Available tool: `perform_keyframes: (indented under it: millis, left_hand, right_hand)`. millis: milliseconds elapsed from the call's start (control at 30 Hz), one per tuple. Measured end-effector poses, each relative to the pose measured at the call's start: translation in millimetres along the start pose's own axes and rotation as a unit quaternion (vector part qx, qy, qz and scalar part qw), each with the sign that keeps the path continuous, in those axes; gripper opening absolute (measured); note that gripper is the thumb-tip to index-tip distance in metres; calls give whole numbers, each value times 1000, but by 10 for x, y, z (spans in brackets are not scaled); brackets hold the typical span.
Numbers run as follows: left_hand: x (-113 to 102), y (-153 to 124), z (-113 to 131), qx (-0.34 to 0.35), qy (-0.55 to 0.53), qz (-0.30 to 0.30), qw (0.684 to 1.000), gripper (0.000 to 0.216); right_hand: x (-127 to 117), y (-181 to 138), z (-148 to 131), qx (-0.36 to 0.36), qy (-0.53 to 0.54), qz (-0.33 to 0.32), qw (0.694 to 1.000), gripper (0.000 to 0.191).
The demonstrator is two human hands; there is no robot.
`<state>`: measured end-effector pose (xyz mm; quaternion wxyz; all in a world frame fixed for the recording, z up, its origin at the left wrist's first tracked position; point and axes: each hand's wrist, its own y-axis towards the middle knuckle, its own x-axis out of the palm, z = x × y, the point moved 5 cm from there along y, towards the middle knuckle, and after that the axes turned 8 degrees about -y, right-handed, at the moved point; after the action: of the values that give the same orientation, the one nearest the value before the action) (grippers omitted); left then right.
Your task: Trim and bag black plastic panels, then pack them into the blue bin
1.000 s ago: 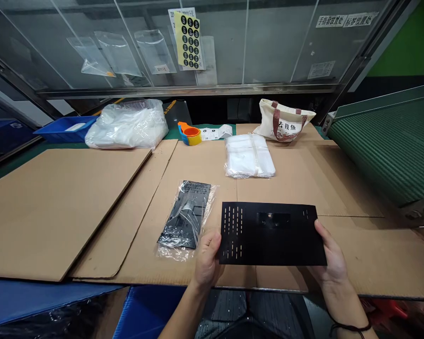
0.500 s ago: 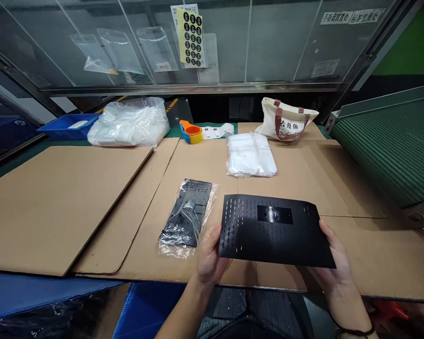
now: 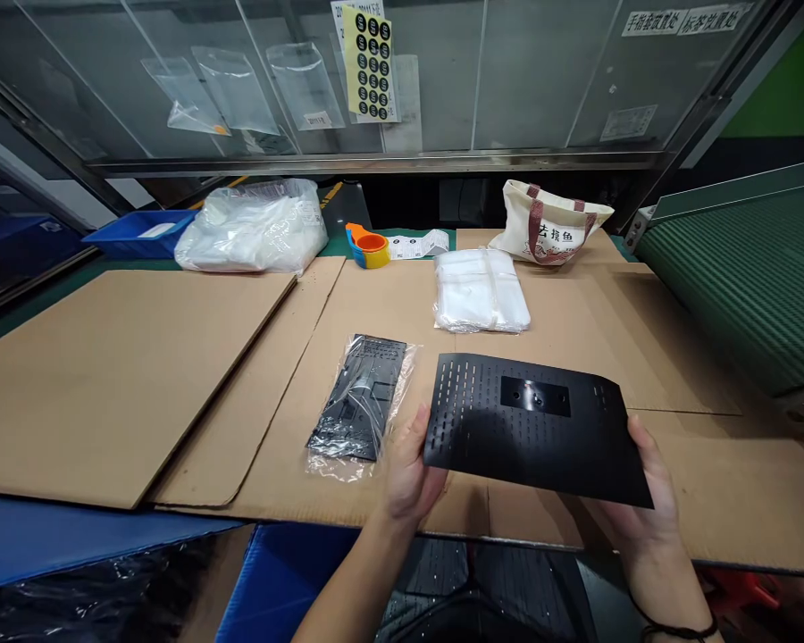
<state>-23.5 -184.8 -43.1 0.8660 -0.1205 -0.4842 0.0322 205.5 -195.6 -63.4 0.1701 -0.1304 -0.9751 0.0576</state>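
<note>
Between my two hands is a thin black perforated sheet (image 3: 536, 446), raised above the cardboard and tilted. It has rows of small slots and a glossy dark rectangle near its upper middle. My left hand (image 3: 412, 469) grips the left edge, thumb on top. At the right edge my right hand (image 3: 643, 496) has its thumb over the border; the fingers of both hands are partly hidden beneath. Left of the sheet, a clear plastic bag with black slotted panels (image 3: 365, 402) lies flat on the cardboard.
Behind the sheet sit a stack of clear bags (image 3: 479, 293), a cloth tote (image 3: 553, 228) and an orange, blue and yellow tape ring (image 3: 370, 248). At the back left are a plastic bundle (image 3: 251, 228) and a blue tray (image 3: 117, 237). Cardboard sheets (image 3: 121, 375) lie left; a green conveyor (image 3: 750, 277) stands right.
Both hands have shifted slightly right with the black sheet, whose right side now dips a little more. The whole view has moved a little; the bagged panels stay where they lay.
</note>
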Motion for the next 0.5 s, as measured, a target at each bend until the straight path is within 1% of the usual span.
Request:
perform_keyframes:
  millis: [67, 167, 300, 367, 433, 500]
  left_hand:
    - [8, 5, -5, 4, 8, 9, 1000, 34]
    - [21, 18, -10, 7, 10, 9, 1000, 34]
    - [8, 45, -7, 7, 0, -1, 1000, 40]
    - [-22, 58, -2, 6, 1, 0, 1000, 38]
    - [-67, 68, 8, 8, 4, 7, 1000, 35]
    - [-117, 77, 18, 10, 9, 20, 1000, 34]
  right_hand:
    - [-43, 6, 29, 17, 8, 22, 1000, 30]
    - [-50, 11, 27, 20, 7, 30, 999, 30]
    - [4, 2, -37, -6, 1, 17, 1000, 27]
    - [27, -6, -56, -10, -10, 7, 1000, 31]
    - [41, -15, -58, -3, -11, -2, 1000, 34]
    - [53, -27, -44, 19, 16, -3, 1000, 33]
